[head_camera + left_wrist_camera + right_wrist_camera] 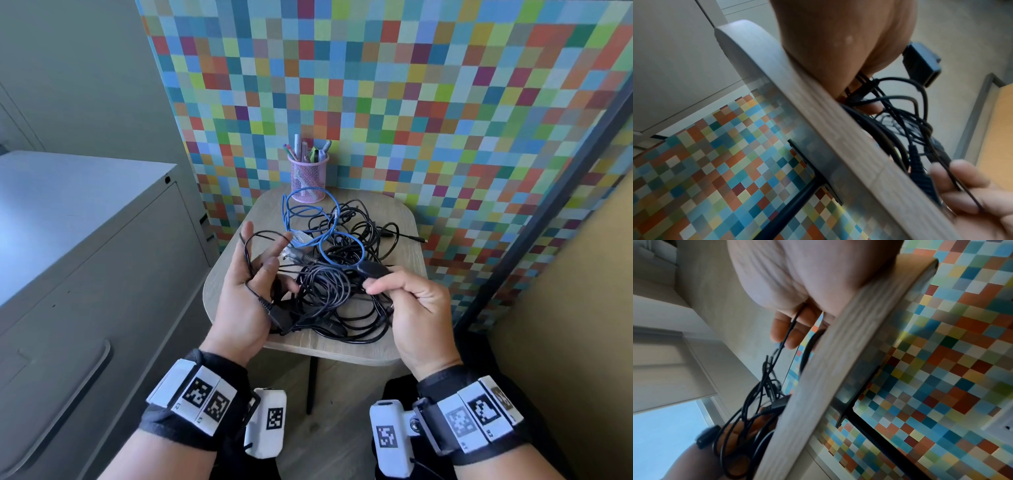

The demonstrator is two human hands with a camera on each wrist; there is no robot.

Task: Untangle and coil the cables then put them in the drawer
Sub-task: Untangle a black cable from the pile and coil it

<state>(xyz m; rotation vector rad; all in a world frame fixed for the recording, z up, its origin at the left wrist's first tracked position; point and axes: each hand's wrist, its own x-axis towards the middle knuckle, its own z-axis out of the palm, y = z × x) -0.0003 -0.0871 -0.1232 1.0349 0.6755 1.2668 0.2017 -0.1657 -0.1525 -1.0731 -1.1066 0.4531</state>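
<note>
Two bare hands work over a heap of thin black cables (339, 298) on a small round-cornered pale wood table (404, 212). Left hand (245, 301) lies palm up with fingers spread and nearly straight; a thin black cable loop (248, 253) is draped round them, and a black ribbed plug (274, 313) lies across the palm. No finger of that hand curls round the loop. Right hand (416, 308) has fingers curled, and thumb and forefinger pinch a strand just below a black oblong connector block (373, 269); the right wrist view confirms a thin strand running through the curled fingers.

A blue round cable (315, 226) lies beyond both sets of fingertips, woven into the black heap and touching a pink wire-mesh pen cup (308, 178) further out. To the left of the left hand stands a grey metal cabinet (85, 246) with a recessed handle; its front is shut.

Assessment: untangling is at an early stage; nothing is coiled.

Risks noted:
- Pulling the pinched strand against the draped loop may tighten a knot, since the strands between the two hands cross many times.
- The loop may slip off the straight fingers, being merely hung there.
- Dragging the heap toward the fingers may tug the blue cable and tip the pen cup.
- Strands near the table's near edge may slide off.
</note>
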